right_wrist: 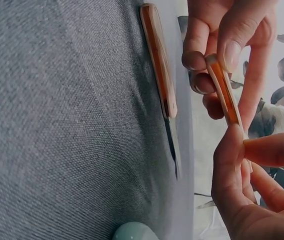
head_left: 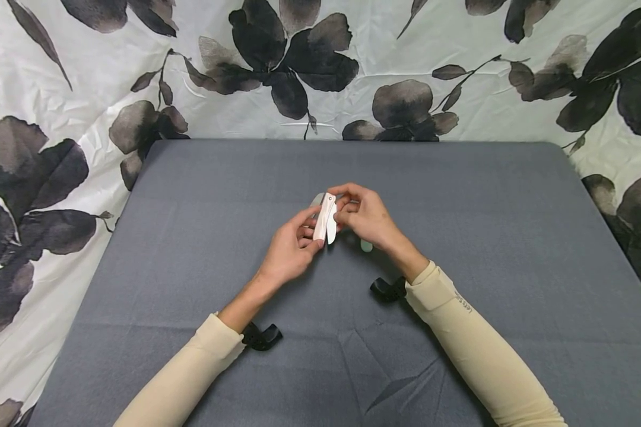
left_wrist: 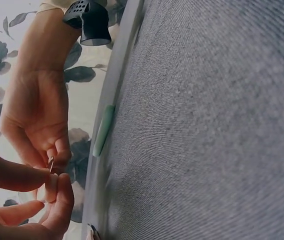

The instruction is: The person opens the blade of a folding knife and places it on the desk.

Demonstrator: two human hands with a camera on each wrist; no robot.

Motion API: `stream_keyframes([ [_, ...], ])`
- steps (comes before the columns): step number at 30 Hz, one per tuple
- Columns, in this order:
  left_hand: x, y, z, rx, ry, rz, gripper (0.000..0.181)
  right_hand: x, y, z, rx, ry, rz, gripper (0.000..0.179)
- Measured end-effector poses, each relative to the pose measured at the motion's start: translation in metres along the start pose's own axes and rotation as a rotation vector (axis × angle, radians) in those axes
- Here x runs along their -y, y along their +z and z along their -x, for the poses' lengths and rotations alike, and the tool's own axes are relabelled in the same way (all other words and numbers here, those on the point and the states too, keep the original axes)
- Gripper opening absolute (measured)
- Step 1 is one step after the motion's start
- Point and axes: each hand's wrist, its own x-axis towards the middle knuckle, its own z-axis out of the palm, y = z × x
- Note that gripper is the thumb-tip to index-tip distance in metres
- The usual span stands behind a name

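Between the two hands is a folding knife (head_left: 324, 218) with a pale pinkish handle, its blade (head_left: 332, 229) swung partly out. My left hand (head_left: 289, 248) grips the handle's lower end between thumb and fingers. At the upper end, my right hand (head_left: 373, 218) pinches the knife near the blade's pivot, thumb and index finger curled on it. Seen from the right wrist, the handle (right_wrist: 224, 90) shows an orange inner channel running along its edge. Both hands hold the knife above the grey cloth.
A second folding knife (right_wrist: 158, 62), opened out, lies on the grey-covered table (head_left: 203, 279); the hands mostly hide it in the head view. A green-handled piece (head_left: 366, 245) lies near the right wrist. Floral fabric (head_left: 310, 65) hangs behind the table.
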Motion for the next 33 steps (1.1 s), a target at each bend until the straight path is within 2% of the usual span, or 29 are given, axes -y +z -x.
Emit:
stream_keyframes([
  [12, 0.004, -0.001, 0.003, 0.043, -0.019, 0.012, 0.064, -0.007, -0.003, 0.002, 0.045, 0.006, 0.013, 0.048],
  [18, 0.008, -0.002, 0.003, 0.044, -0.005, 0.02, 0.064, -0.01, -0.004, 0.004, 0.062, 0.01, 0.016, 0.047],
  [24, 0.01, -0.002, 0.003, 0.015, -0.003, 0.018, 0.066, -0.013, -0.002, 0.004, 0.041, 0.03, 0.009, 0.051],
  [33, 0.01, 0.001, 0.004, -0.045, -0.028, 0.02, 0.065, -0.015, 0.006, 0.008, 0.076, 0.022, 0.023, 0.062],
])
